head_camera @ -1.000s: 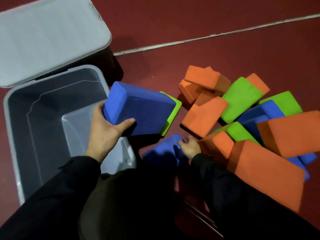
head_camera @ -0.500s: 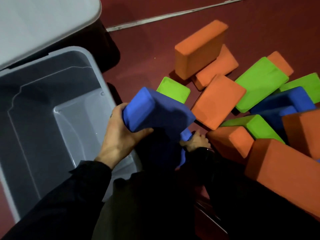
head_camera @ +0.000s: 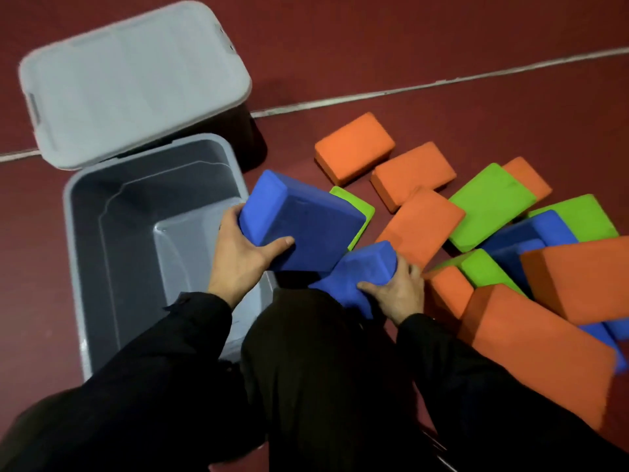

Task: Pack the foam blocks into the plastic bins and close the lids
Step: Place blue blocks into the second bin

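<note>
Left hand (head_camera: 243,257) is clamped on a big blue foam block (head_camera: 301,221): thumb across the near face, fingers (head_camera: 228,216) wrapped round the far edge. The block is tilted, one corner over the right wall of the open grey bin (head_camera: 73,233), the rest hanging outside it. Reads as mid-carry toward the bin, angled so it clears the rim.

Right hand (head_camera: 396,289) grips a second blue block (head_camera: 360,272), lower and just right of the first, thumb on the near face and fingers curled over the far end. Can't tell whether it's off the floor or resting on it. One block per hand looks like a two-at-a-time load.

The bin looks empty, only the moulded step in its base showing, so packing is at the very start by my read. Behind it a second bin with its grey lid (head_camera: 132,80) sitting on top; can't tell if latched.

Rest of the stock is a loose heap on the red floor (head_camera: 442,39), right of the hands: orange blocks (head_camera: 354,146), green blocks (head_camera: 490,204), more blue ones (head_camera: 531,233), overlapping and leaning on each other. A green one (head_camera: 357,207) lies partly hidden behind the held block.

Risk: a block dropped in at a tilt wastes space on that stepped base; flat stacking should fit more.
</note>
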`<move>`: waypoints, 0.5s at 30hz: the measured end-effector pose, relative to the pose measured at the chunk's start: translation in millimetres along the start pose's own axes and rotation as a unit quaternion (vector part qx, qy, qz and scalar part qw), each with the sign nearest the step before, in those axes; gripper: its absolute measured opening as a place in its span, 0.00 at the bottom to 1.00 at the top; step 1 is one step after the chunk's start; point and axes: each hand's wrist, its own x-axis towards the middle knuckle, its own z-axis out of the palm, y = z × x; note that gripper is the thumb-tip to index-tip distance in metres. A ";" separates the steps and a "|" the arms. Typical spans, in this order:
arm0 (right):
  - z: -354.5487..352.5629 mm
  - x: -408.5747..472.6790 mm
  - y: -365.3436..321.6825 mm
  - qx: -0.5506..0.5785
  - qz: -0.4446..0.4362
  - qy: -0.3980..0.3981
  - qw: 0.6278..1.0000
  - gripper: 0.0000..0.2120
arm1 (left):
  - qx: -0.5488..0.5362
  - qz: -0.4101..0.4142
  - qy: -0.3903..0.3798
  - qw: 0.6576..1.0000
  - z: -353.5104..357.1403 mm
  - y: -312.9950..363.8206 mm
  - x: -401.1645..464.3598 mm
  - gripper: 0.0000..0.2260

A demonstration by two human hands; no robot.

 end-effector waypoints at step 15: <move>-153.7 -81.9 -156.2 0.039 -0.301 0.162 0.939 0.49 | 0.051 0.096 0.226 0.968 -157.4 50.7 -119.1 0.39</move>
